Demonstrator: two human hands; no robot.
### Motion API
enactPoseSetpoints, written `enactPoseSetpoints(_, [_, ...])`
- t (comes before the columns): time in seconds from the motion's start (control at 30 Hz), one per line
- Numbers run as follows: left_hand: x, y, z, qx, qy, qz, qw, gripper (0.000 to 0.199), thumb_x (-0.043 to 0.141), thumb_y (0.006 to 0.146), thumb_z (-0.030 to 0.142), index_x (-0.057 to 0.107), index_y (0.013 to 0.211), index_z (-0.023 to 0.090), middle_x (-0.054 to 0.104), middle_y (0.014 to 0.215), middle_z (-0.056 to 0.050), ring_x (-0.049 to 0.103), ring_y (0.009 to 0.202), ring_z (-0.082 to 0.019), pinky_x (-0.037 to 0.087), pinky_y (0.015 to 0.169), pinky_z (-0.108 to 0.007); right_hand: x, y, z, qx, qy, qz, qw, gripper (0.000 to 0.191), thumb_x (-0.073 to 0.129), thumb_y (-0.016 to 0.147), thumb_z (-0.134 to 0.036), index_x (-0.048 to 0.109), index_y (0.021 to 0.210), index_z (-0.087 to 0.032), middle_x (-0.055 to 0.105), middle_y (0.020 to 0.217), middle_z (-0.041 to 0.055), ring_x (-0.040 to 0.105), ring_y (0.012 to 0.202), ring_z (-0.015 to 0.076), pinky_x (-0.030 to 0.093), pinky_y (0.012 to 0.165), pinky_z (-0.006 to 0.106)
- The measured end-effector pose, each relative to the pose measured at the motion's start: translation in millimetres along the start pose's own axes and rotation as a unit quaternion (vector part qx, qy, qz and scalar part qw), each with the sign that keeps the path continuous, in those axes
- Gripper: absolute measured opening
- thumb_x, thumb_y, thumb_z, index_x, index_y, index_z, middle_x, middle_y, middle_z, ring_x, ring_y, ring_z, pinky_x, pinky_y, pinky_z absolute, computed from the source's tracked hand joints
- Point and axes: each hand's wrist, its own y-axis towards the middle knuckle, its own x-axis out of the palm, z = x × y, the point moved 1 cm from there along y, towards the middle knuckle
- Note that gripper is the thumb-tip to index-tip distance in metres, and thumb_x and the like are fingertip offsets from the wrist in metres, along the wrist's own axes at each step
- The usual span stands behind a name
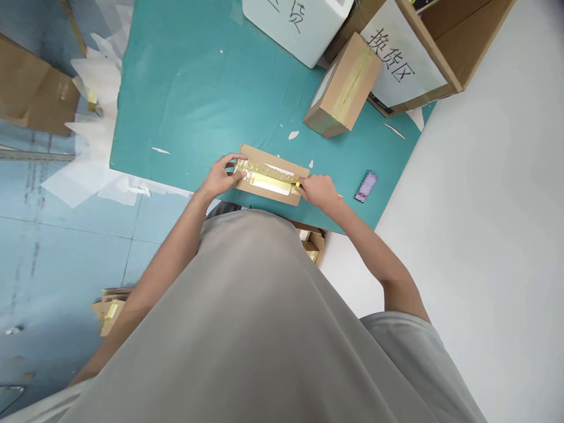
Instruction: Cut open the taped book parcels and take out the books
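A small cardboard box [270, 175], sealed along its top with shiny yellowish tape and bearing a white label, lies near the front edge of the green table. My left hand [224, 175] grips the box's left end, fingers at the far side and thumb on the tape. At the right end, my right hand [320, 191] is closed around a yellow utility knife [298, 184]. The knife's tip meets the taped top; most of its handle is hidden in my fist.
A taped carton [343, 85] stands farther back on the green table [189, 88]. Behind it are a white bin [295, 26] and a large open box [409, 70]. A phone [365, 186] lies to the right, beside a white wall. Paper sheets [99, 147] hang at the left edge.
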Motion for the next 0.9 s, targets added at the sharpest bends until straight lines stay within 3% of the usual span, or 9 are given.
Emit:
enactPoseSetpoints(0.1, [-0.4, 0.7, -0.5, 0.003, 0.017, 0.005, 1.000, 0.050, 0.074, 0.082, 0.041, 0.070, 0.130, 0.027, 0.067, 0.139, -0.007, 0.064, 0.115, -0.026, 0.062, 0.092, -0.037, 2.7, 0.7, -0.9, -0.001, 0.003, 0.001, 1.000, 0.041, 0.045, 0.114, -0.039, 0.074, 0.131, -0.016, 0.080, 0.120, 0.0227, 0.076, 0.113, 0.0350, 0.050, 0.086, 0.039])
enactPoseSetpoints(0.27, [-0.4, 1.3, -2.0, -0.003, 0.014, -0.001, 1.000, 0.050, 0.074, 0.083, 0.042, 0.070, 0.131, 0.027, 0.068, 0.137, -0.007, 0.065, 0.115, -0.025, 0.063, 0.093, -0.037, 8.7, -4.2, -3.4, 0.035, 0.015, -0.018, 0.999, 0.039, 0.042, 0.107, -0.009, 0.075, 0.127, -0.011, 0.081, 0.113, 0.0236, 0.078, 0.109, 0.0329, 0.051, 0.084, 0.037])
enactPoseSetpoints(0.37, [1.1, 0.5, -4.2, -0.012, 0.000, -0.002, 1.000, 0.051, 0.074, 0.083, 0.042, 0.070, 0.131, 0.027, 0.067, 0.139, -0.007, 0.065, 0.116, -0.026, 0.064, 0.092, -0.037, 13.5, -13.7, 4.0, 0.050, 0.016, -0.028, 0.998, 0.039, 0.043, 0.104, -0.006, 0.077, 0.123, -0.012, 0.081, 0.110, 0.0237, 0.077, 0.108, 0.0344, 0.050, 0.083, 0.038])
enactPoseSetpoints(0.57, [6.8, 0.2, -8.9, -0.009, 0.003, 0.004, 1.000, 0.051, 0.071, 0.083, 0.042, 0.070, 0.132, 0.028, 0.066, 0.141, -0.007, 0.064, 0.120, -0.026, 0.063, 0.094, -0.035, 22.5, -26.7, 28.0, 0.079, -0.005, -0.044, 0.996, 0.037, 0.044, 0.111, -0.023, 0.077, 0.124, -0.013, 0.080, 0.114, 0.0253, 0.077, 0.107, 0.0348, 0.048, 0.084, 0.039])
enactPoseSetpoints(0.7, [2.1, 0.4, -8.5, -0.009, -0.015, 0.004, 1.000, 0.052, 0.072, 0.080, 0.044, 0.071, 0.129, 0.026, 0.069, 0.137, -0.007, 0.065, 0.115, -0.025, 0.061, 0.095, -0.035, 30.0, -37.3, 47.4, 0.052, 0.021, -0.017, 0.998, 0.042, 0.045, 0.114, -0.044, 0.075, 0.130, -0.020, 0.081, 0.116, 0.0189, 0.076, 0.104, 0.0333, 0.046, 0.081, 0.036])
enactPoseSetpoints(0.8, [-13.6, -0.3, -11.8, -0.009, -0.027, 0.023, 0.999, 0.054, 0.072, 0.080, 0.047, 0.069, 0.129, 0.025, 0.070, 0.135, -0.008, 0.066, 0.113, -0.024, 0.060, 0.098, -0.036, 44.1, -49.1, 59.3, 0.064, 0.114, 0.037, 0.991, 0.044, 0.046, 0.112, -0.054, 0.077, 0.122, -0.026, 0.083, 0.106, 0.0109, 0.076, 0.097, 0.0303, 0.046, 0.076, 0.033])
enactPoseSetpoints(0.9, [-36.1, -0.6, -20.6, -0.016, -0.041, 0.061, 0.997, 0.057, 0.071, 0.081, 0.049, 0.064, 0.133, 0.026, 0.068, 0.136, -0.010, 0.067, 0.115, -0.023, 0.060, 0.099, -0.036, 65.7, -47.7, 53.7, 0.129, 0.284, 0.121, 0.942, 0.050, 0.051, 0.107, -0.063, 0.079, 0.105, -0.022, 0.079, 0.084, 0.0069, 0.074, 0.082, 0.0266, 0.047, 0.071, 0.031])
